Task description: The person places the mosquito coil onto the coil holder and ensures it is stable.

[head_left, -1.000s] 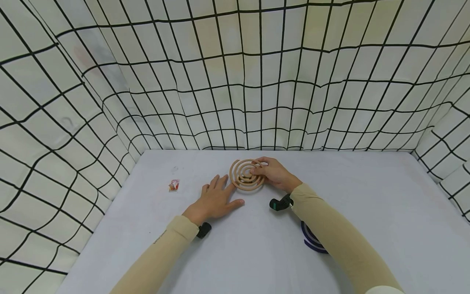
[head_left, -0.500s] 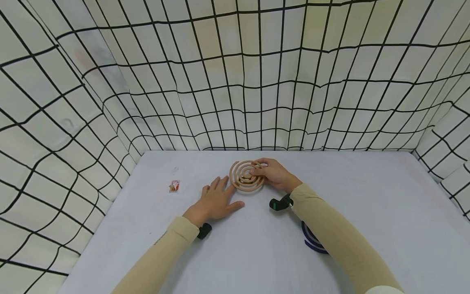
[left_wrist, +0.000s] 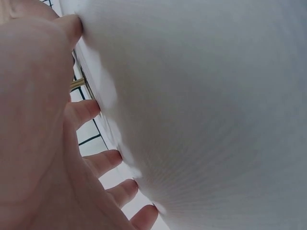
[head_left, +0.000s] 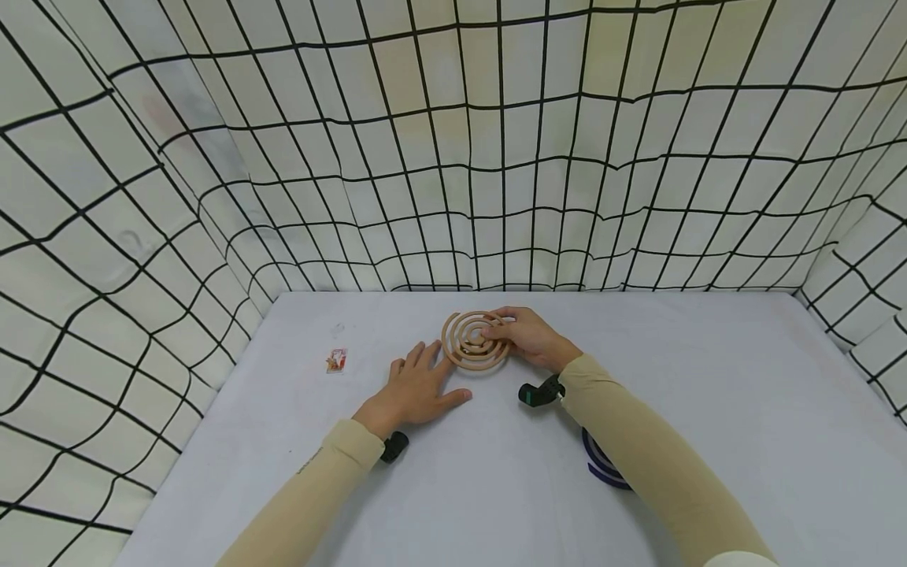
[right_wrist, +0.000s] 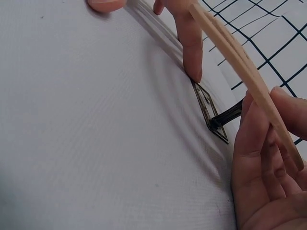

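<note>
A tan mosquito coil [head_left: 476, 368] is at the far middle of the table, pinched along its right side between thumb and fingers of my right hand [head_left: 534, 339]. In the right wrist view the coil [right_wrist: 249, 79] is tilted and raised off the cloth, over a small metal stand. That stand's upright post [right_wrist: 228, 114] rises from a flat frame lying on the cloth. My left hand [head_left: 414, 390] rests on the table with its fingers spread. Its index finger [right_wrist: 193, 52] touches the edge of the stand's frame. Whether the post meets the coil is hidden by my right fingers.
A dark purple spiral coil [head_left: 608, 470] lies partly under my right forearm. To the left is a small red and white packet [head_left: 336, 360]. Black netting [head_left: 503, 197] over white sheeting surrounds the back and sides of the white-covered table [head_left: 708, 370].
The coil has shifted very slightly, and less of the metal shows between its rings. Both hands stay almost where they were.
</note>
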The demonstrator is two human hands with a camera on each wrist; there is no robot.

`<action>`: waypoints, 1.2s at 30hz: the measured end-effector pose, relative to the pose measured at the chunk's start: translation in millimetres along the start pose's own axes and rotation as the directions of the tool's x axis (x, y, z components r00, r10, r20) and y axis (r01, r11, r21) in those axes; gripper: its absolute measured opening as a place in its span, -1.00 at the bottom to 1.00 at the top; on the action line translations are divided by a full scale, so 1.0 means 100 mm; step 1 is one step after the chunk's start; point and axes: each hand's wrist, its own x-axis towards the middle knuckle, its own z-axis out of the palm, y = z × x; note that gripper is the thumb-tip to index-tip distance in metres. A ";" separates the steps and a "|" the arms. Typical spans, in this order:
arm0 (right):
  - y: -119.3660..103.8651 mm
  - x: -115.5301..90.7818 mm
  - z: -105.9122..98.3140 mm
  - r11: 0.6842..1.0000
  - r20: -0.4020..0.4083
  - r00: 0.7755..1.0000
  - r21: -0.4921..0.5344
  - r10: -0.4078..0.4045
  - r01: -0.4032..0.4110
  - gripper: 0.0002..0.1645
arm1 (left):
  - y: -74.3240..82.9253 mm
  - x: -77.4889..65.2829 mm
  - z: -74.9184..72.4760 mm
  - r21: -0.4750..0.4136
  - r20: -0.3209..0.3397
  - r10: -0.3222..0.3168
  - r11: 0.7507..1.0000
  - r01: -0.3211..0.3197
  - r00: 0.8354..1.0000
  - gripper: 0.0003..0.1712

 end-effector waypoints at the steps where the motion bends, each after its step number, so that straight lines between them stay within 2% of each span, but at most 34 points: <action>1: 0.00 0.00 0.00 1.000 0.001 1.000 0.001 0.000 0.000 -0.37 | 0.00 0.00 0.00 0.001 -0.001 0.001 1.000 -0.001 1.000 -0.09; 18: 0.02 -0.01 -0.01 1.000 -0.005 1.000 -0.011 -0.008 0.008 -0.35 | 0.00 0.02 0.02 0.020 0.001 -0.005 1.000 0.005 1.000 -0.09; 36: 0.06 0.02 0.00 0.999 -0.021 1.000 -0.052 -0.009 0.008 -0.39 | 0.01 0.01 0.01 0.001 0.005 -0.005 1.000 0.005 1.000 -0.11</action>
